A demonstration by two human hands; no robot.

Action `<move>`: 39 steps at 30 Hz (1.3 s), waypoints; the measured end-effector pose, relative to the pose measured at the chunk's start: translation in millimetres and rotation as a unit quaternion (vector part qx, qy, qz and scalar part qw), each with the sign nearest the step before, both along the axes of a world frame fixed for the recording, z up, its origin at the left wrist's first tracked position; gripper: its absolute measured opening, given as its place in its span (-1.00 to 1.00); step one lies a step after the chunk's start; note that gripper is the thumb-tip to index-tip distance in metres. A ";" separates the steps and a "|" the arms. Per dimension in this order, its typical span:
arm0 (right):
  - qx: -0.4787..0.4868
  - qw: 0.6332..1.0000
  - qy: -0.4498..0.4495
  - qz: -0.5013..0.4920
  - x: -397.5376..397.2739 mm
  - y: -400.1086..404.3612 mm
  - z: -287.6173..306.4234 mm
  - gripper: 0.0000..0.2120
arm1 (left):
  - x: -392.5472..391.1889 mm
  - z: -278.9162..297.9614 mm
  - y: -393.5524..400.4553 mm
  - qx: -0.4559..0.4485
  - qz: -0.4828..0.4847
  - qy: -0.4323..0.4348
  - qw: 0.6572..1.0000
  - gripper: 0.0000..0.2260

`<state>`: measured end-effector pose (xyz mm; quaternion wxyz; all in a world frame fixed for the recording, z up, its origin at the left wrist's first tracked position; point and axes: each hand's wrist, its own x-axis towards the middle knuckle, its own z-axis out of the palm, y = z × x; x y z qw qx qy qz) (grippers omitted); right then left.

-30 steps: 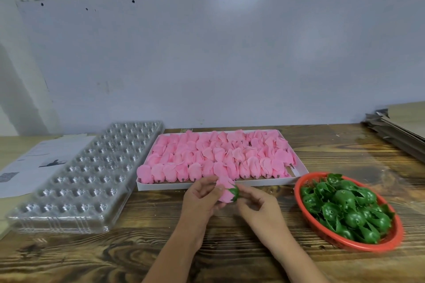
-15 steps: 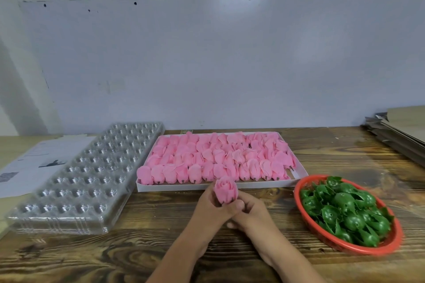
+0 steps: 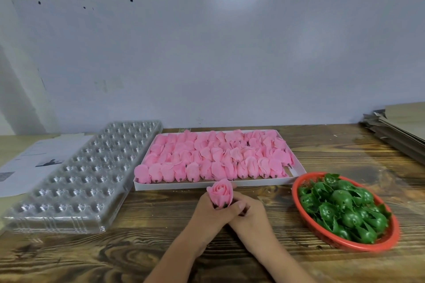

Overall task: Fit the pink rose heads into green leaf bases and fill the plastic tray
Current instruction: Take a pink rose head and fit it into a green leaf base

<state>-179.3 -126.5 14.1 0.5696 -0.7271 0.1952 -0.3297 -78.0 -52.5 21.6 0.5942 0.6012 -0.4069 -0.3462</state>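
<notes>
A pink rose head [image 3: 221, 192] stands upright, bloom up, held between both hands at the table's front middle. My left hand [image 3: 212, 212] wraps its fingers round the rose's lower part. My right hand [image 3: 249, 215] grips it from the right, thumb against the base; the green leaf base is hidden inside the hands. Behind lies a white box [image 3: 299, 167] packed with several pink rose heads [image 3: 213, 156]. A red basket [image 3: 391, 234] of green leaf bases [image 3: 345, 209] sits at the right. The clear plastic tray [image 3: 76, 181] lies at the left, its cups holding nothing.
Printed white paper [image 3: 34, 161] lies left of the tray. Stacked cardboard sheets [image 3: 400, 126] rest at the far right edge. A pale wall board [image 3: 218, 60] stands behind the wooden table [image 3: 161, 248].
The rose was turned from lying sideways with a green base showing to standing bloom up, and both hands have closed together round its lower part.
</notes>
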 end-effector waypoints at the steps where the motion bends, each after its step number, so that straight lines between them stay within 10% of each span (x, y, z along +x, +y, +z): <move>1: 0.006 1.000 -0.001 -0.004 0.1 0.0 -0.6 -0.75 | -0.5 -0.2 -0.4 0.002 0.008 0.002 1.000 -0.88; 15: 0.023 1.000 0.010 0.018 -3.6 -1.1 2.7 -0.67 | -2.1 -0.7 -3.3 -0.004 0.047 0.047 0.998 -0.87; 21: 0.031 0.989 -0.032 -0.139 -8.1 -8.2 9.4 -0.77 | 0.7 -0.3 -5.4 -0.001 0.100 0.057 0.993 -0.84; 39: 0.028 0.998 0.007 -0.056 12.2 2.1 34.7 -0.83 | -8.5 8.3 -4.9 -0.027 0.008 0.002 1.000 -0.83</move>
